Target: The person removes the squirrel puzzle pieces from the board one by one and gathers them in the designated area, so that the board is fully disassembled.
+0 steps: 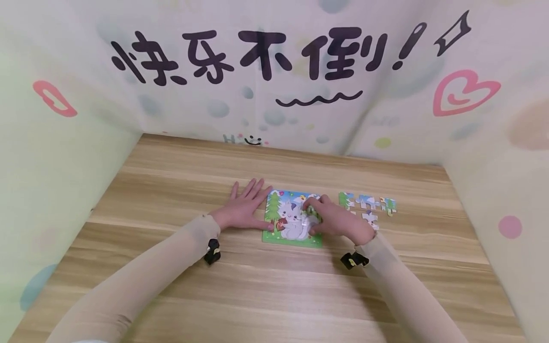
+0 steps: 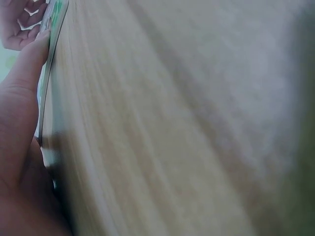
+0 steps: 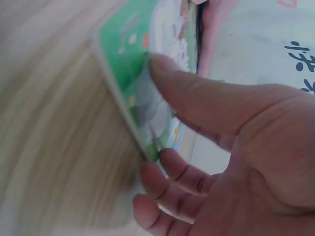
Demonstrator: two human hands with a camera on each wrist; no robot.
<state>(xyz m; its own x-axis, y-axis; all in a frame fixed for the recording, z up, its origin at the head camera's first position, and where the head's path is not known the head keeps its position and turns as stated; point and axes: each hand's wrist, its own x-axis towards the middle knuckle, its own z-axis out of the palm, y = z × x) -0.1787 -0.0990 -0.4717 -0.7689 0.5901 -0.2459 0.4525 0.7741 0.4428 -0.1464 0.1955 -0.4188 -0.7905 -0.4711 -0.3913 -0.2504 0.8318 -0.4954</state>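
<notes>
Left fingers (image 1: 248,188) fanning along left edge of puzzle board (image 1: 291,242), blocking entry there. Right fingers (image 1: 313,203) crowding board's right part, leaving small opening between two hands above board's middle. Loose pieces (image 1: 344,199) lying just right of right fingers, slim gap separating them from board. Bare surface (image 1: 266,295) opening widely nearer person than both sets of fingers, sleeves (image 1: 146,271) flanking it. Beyond fingertips, strip of surface running up to printed backdrop (image 1: 309,121).

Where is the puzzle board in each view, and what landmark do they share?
Head: puzzle board, slightly right of and below centre.
Left wrist: puzzle board, a sliver at upper left.
Right wrist: puzzle board, upper left.
Shared landmark: right hand.
</notes>
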